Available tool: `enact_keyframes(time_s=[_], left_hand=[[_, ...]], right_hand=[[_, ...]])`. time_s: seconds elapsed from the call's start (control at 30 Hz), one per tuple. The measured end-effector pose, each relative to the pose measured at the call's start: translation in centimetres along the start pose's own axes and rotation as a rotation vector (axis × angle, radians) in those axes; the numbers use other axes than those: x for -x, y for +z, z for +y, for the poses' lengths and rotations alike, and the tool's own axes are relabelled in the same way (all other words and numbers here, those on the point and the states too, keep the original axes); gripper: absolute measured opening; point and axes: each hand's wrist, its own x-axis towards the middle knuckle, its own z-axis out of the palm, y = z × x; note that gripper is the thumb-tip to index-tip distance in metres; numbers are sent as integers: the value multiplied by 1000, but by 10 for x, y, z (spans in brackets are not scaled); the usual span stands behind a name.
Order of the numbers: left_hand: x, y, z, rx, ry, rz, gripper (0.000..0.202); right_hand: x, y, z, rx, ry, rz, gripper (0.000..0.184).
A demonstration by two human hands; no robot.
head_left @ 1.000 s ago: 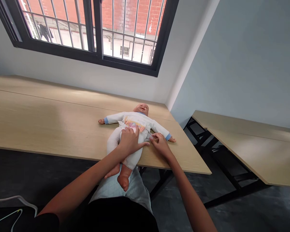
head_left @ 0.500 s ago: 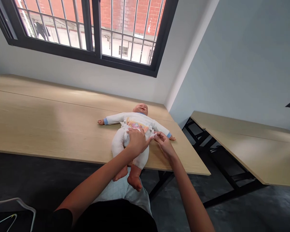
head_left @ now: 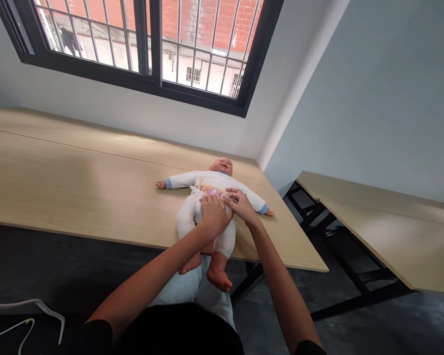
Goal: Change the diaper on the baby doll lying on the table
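White-suited doll [head_left: 206,184] lies face-up on our wooden table [head_left: 77,182]; our left hand [head_left: 214,218] rests flat-fingered on its belly; our right hand [head_left: 241,204] pinches its shirt with narrowed fingertips.

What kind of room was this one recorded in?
Likely a classroom or training room: long plain wooden tables on black metal frames, a barred window facing a brick building, and a baby doll lying face-up on one table.

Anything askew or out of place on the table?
Only the doll: it lies on its back, bare feet hanging past the table's front edge. The left hand and right hand rest on its belly.
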Motion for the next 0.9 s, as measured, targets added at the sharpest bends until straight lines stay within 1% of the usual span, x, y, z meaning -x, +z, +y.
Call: enact_keyframes(time_s=[0.1, 0.17, 0.23, 0.3, 0.4, 0.53, 0.7, 0.8, 0.9], left_hand=[[0, 0, -17, 43, 35, 23, 64], [1, -1, -32, 70, 93, 23, 65], [4, -1, -48, 91, 172, 12, 61], [7, 0, -59, 101, 246, 3, 57], [6, 3, -67, 104, 309, 10, 58], [1, 6, -63, 104, 304, -3, 58], [2, 7, -41, 94, 211, 29, 55], [4, 9, -28, 100, 165, 47, 53], [4, 10, -20, 118, 107, 72, 54]], right_hand=[[2, 7, 3, 25, 15, 45, 29], [4, 10, 2, 35, 21, 81, 25], [7, 13, 1, 38, 29, 122, 27], [8, 16, 0, 39, 44, 162, 34], [8, 19, 1, 47, 71, 217, 37], [1, 20, 7, 41, 81, 233, 33], [-12, 17, 19, -4, 90, 221, 39], [-18, 15, 24, -57, 77, 191, 41], [-19, 12, 26, -122, 58, 153, 42]])
